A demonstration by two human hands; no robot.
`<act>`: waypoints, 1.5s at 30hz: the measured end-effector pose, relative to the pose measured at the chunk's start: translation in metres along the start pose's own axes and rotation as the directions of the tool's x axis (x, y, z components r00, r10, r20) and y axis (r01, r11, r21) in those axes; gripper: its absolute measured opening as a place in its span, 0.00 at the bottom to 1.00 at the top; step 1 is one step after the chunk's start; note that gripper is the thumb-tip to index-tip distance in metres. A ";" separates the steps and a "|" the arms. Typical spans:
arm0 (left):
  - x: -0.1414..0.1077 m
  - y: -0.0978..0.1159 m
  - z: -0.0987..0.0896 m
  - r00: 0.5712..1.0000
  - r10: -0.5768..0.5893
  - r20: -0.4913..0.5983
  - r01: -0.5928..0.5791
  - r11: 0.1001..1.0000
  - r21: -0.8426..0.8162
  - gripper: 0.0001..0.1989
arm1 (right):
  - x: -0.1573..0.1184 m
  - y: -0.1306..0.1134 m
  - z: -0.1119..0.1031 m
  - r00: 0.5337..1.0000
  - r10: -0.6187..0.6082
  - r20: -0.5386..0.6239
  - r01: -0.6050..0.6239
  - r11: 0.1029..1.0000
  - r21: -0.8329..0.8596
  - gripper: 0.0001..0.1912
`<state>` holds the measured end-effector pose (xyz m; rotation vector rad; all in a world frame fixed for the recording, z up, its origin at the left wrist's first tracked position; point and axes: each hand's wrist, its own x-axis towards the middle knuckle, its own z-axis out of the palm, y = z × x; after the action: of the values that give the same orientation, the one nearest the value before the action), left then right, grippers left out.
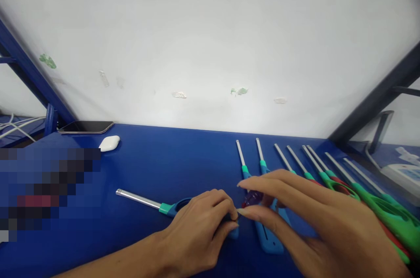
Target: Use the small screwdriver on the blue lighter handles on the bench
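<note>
My left hand (203, 230) is closed around a blue lighter (177, 208) with a long metal nozzle and a teal collar. The nozzle points left, and my fingers cover most of the handle. Close on the right, my right hand (315, 212) curls its fingers around what looks like a small screwdriver (252, 198) with a see-through, dark purple-red handle. Its tip end is near my left fingertips; the exact contact is hidden. Under my right hand lies another blue lighter (271, 238), partly covered.
Several more long-nozzle lighters, blue, red and green (387, 208), lie in a row on the right. A phone (87, 126) and a white earbud case (110, 143) rest at the back left of the blue table (147, 160). Behind stands a white wall (197, 42). The left side is partly pixelated.
</note>
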<state>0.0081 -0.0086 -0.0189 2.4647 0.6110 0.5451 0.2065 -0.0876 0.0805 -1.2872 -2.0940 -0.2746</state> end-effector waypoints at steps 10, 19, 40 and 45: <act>-0.005 0.010 -0.009 0.999 0.007 0.041 -0.009 0.999 0.051 0.17 | 0.001 0.001 -0.002 0.998 0.008 0.069 -0.013 0.997 0.070 0.14; 0.000 0.006 -0.008 0.996 0.029 0.089 -0.037 0.996 0.084 0.08 | 0.000 -0.004 0.000 0.999 0.041 -0.013 -0.040 0.999 0.027 0.16; 0.000 -0.002 -0.005 0.979 0.161 -0.121 -0.166 0.986 -0.032 0.07 | 0.005 -0.006 -0.001 0.999 0.011 0.050 -0.015 0.997 0.075 0.11; -0.001 -0.001 -0.004 0.974 0.168 -0.153 -0.172 0.985 -0.011 0.05 | 0.002 -0.003 -0.006 0.995 -0.016 0.095 0.009 0.997 0.071 0.15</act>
<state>0.0053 -0.0062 -0.0168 2.4826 0.4508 0.8091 0.2059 -0.0904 0.0863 -1.2680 -2.1725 -0.1461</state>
